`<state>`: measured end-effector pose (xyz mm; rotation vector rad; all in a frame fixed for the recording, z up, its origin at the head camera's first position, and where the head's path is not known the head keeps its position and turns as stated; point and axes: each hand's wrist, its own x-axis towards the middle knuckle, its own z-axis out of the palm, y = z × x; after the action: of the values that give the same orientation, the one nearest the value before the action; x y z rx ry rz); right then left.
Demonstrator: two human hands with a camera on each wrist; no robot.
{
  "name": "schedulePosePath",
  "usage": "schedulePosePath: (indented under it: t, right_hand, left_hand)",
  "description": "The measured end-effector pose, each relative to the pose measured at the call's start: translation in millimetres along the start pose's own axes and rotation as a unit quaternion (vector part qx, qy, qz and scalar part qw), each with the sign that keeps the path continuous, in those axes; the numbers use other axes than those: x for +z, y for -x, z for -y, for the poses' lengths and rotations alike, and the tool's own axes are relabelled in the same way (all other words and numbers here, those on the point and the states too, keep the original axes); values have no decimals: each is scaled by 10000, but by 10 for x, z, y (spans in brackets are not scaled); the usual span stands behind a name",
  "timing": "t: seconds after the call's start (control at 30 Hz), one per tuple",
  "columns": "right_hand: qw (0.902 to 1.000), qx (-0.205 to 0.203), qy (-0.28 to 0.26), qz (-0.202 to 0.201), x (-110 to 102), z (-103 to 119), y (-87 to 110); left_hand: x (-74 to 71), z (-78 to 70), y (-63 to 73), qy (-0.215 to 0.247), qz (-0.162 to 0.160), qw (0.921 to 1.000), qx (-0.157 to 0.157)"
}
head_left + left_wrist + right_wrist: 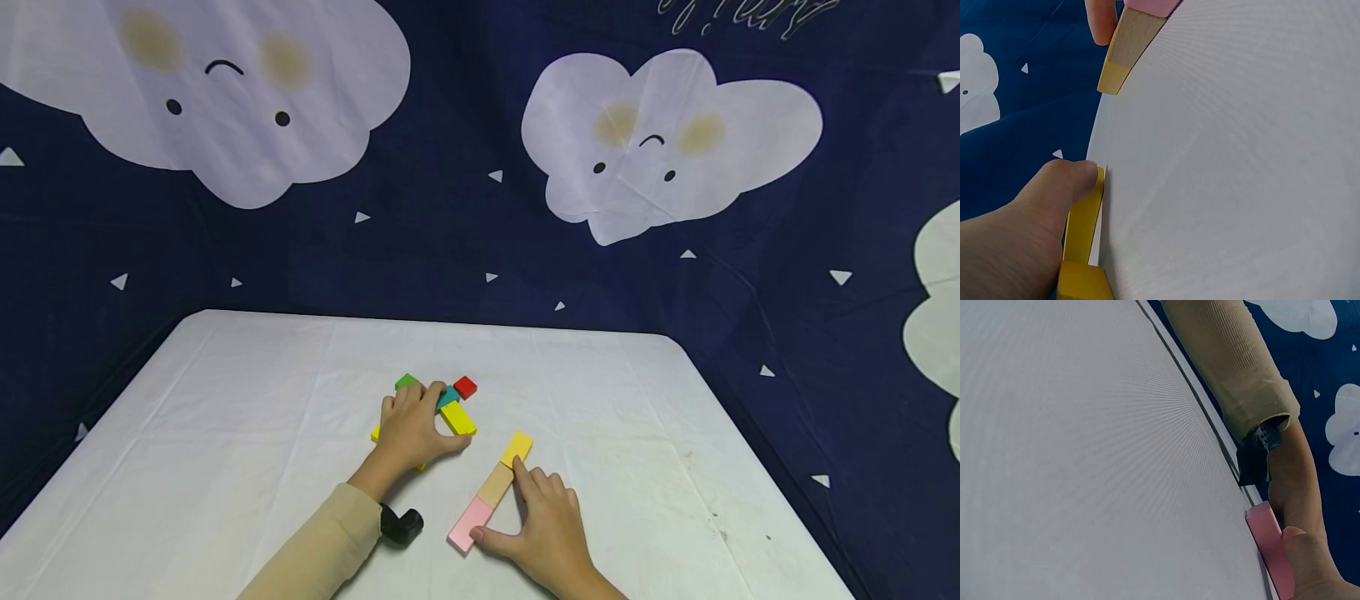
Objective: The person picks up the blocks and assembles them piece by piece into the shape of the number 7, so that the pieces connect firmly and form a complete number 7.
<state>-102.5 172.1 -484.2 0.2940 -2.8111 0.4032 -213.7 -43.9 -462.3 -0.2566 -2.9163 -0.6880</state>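
In the head view, a straight row lies aslant on the table: a yellow block (517, 447), a plain wood block (496, 484) and a pink block (470, 524), end to end. My right hand (551, 525) touches its right side, the index finger near the yellow-wood joint and the thumb on the pink block. My left hand (412, 429) spreads over a loose cluster, its thumb at the end of another yellow block (458, 418); its other fingertips reach a teal block (447, 397) and a green block (407, 381). The palm hides part of the cluster.
A red block (465, 387) lies just beyond the cluster. More yellow (1084, 281) shows under the left hand. A black wrist device (402, 526) hangs from the left sleeve (322, 537). The white-covered table (225, 433) meets a dark blue cloud-patterned cloth (450, 242).
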Motion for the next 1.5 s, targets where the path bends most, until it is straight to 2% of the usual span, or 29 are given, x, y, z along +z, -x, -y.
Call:
schedulePosePath:
  t: [0.23,0.57,0.93,1.33,1.5]
  right_hand:
    - [9999,-86,-18,-98,2,0,13]
    - [10000,-6,35,0,-3,9,3]
    - [10000,36,52,37,4,6,4]
    - [10000,26,52,36,1,5,3]
    - [10000,38,33,33,-1,7,6]
  left_hand:
    - [-20,-5,29,72,-53,9997,210]
    - [-21,29,40,193,45,9998,32]
    - [-73,97,89,394,68,9992,74]
    - [-209,211,264,26,-27,9997,-222]
    - [-250,260,367,-273,83,9986,-445]
